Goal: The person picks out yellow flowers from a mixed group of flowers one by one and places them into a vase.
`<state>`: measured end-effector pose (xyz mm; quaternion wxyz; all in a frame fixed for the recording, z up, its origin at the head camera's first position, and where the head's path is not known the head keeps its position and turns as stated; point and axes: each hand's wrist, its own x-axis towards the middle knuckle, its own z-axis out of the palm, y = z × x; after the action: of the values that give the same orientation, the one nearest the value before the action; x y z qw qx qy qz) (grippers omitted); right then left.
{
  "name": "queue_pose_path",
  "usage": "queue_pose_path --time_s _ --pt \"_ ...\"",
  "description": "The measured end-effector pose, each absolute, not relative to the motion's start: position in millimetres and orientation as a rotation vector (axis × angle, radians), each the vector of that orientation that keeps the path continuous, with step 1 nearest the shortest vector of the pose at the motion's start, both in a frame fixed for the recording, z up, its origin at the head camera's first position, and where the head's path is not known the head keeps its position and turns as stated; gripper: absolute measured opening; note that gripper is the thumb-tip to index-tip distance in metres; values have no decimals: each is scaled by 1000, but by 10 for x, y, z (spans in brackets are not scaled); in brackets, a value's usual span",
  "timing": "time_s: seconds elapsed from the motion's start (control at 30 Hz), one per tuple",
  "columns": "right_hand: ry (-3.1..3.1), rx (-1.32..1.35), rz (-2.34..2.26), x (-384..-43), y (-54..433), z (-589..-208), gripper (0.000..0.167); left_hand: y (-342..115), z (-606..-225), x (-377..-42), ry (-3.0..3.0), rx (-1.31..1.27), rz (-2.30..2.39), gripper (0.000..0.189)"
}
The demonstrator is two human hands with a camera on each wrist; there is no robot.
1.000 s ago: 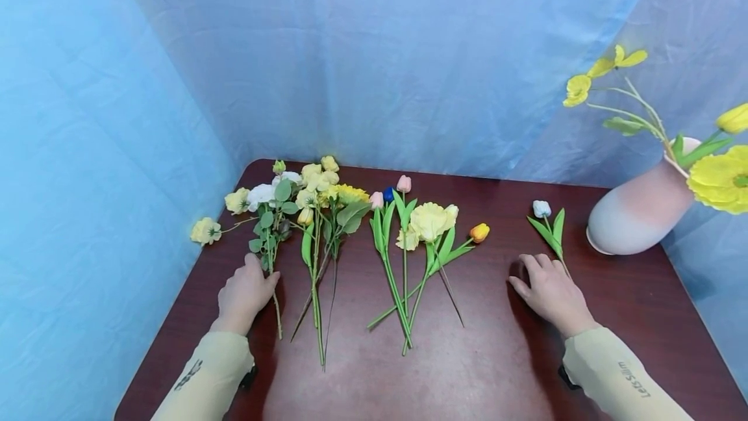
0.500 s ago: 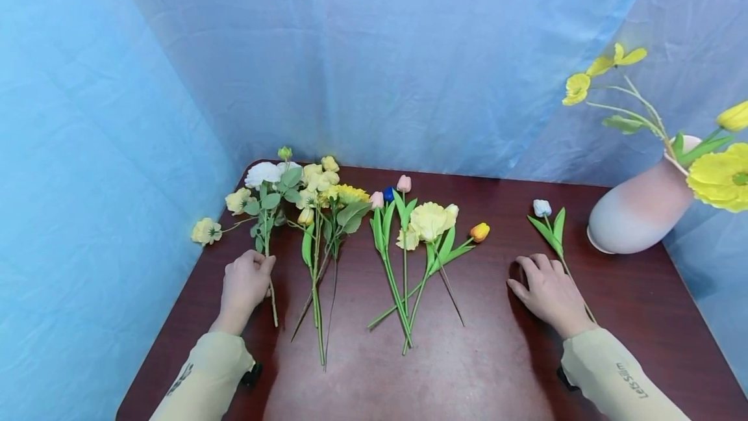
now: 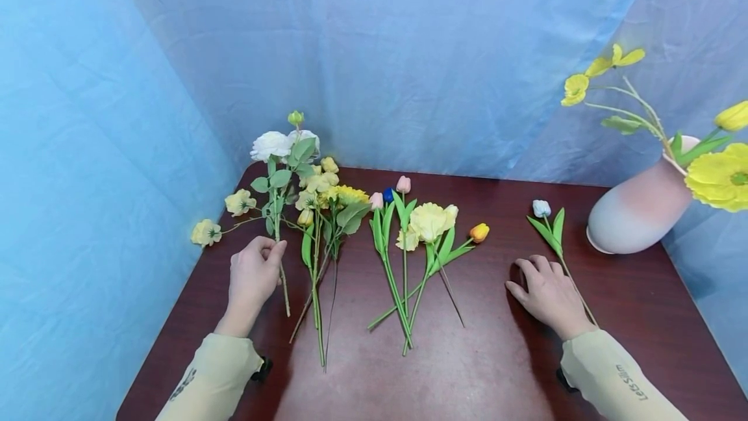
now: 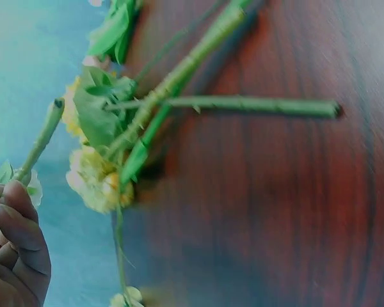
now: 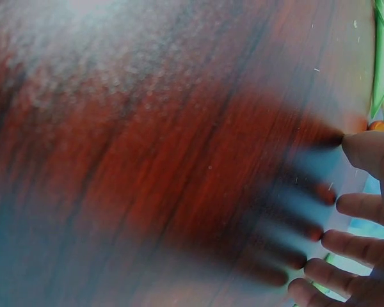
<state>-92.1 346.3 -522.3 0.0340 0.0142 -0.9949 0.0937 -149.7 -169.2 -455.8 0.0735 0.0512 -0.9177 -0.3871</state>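
My left hand [image 3: 254, 276] pinches the green stem [image 4: 41, 137] of a white rose spray [image 3: 271, 146] between thumb and fingers. Its blooms and leaves stand raised above the table's far left corner, and the cut end of the stem sticks out past the fingers. Beside it lie yellow flowers [image 3: 318, 180] and a yellow tulip [image 3: 306, 216] with long stems. On the right, my right hand [image 3: 546, 294] rests on the table with fingers spread and fingertips down [image 5: 355, 208]. Just beyond that hand lies a white tulip [image 3: 541, 208], its stem running alongside the fingers.
Pink tulips [image 3: 403, 184], a blue tulip [image 3: 388, 195], a large pale yellow bloom [image 3: 429, 221] and an orange tulip [image 3: 479, 232] lie mid-table with crossed stems. A pink-and-white vase [image 3: 634, 210] holding yellow flowers stands at the right. Blue cloth [image 3: 374, 70] hangs behind the dark red table [image 3: 467, 375].
My left hand has lifted the white rose spray off the table, moving it up and slightly right. The yellow blooms at the left edge stayed behind. My right hand has barely moved.
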Motion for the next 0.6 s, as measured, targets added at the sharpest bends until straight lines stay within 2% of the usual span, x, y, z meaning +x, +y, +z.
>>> queue_pose_path --time_s 0.33,0.6 --pt "-3100 43 317 -905 3462 -5198 49 -1260 -4418 -1500 -2718 -14 -1354 19" --pt "-3101 63 345 -883 3488 -5176 48 -728 -4454 -1461 -2759 -154 -1596 18"
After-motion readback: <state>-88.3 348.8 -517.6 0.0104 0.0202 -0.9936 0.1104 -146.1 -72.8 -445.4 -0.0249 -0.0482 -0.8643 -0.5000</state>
